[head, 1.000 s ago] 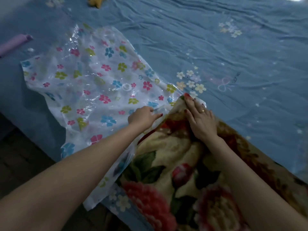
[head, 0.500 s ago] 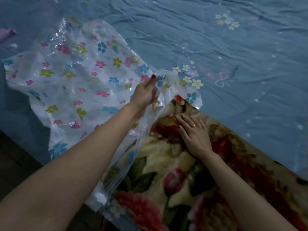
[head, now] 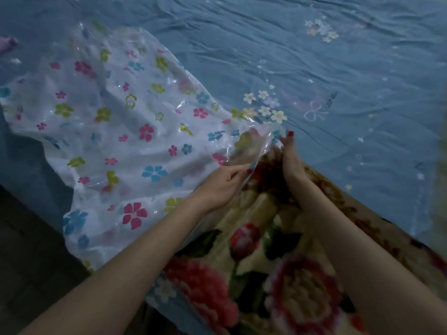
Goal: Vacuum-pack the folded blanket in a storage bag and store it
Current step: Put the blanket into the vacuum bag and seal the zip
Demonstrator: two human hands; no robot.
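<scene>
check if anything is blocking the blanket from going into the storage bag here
Nothing separate lies between them. The blanket corner sits right at the storage bag mouth, where the left hand pinches the plastic edge and the right hand is at the opening. Only the bag's limp upper layer, draped over that corner, hinders entry.

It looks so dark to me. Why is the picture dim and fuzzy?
Head view: the light is low and bluish; the clear flower-printed plastic storage bag catches small glare streaks; the thick rose-patterned folded blanket and both forearms look soft and blurred near the bottom edge.

Both forearms extended forward. Left hand (head: 223, 181) fingers pinched together; right hand (head: 290, 158) edge-on, fingers raised.
</scene>
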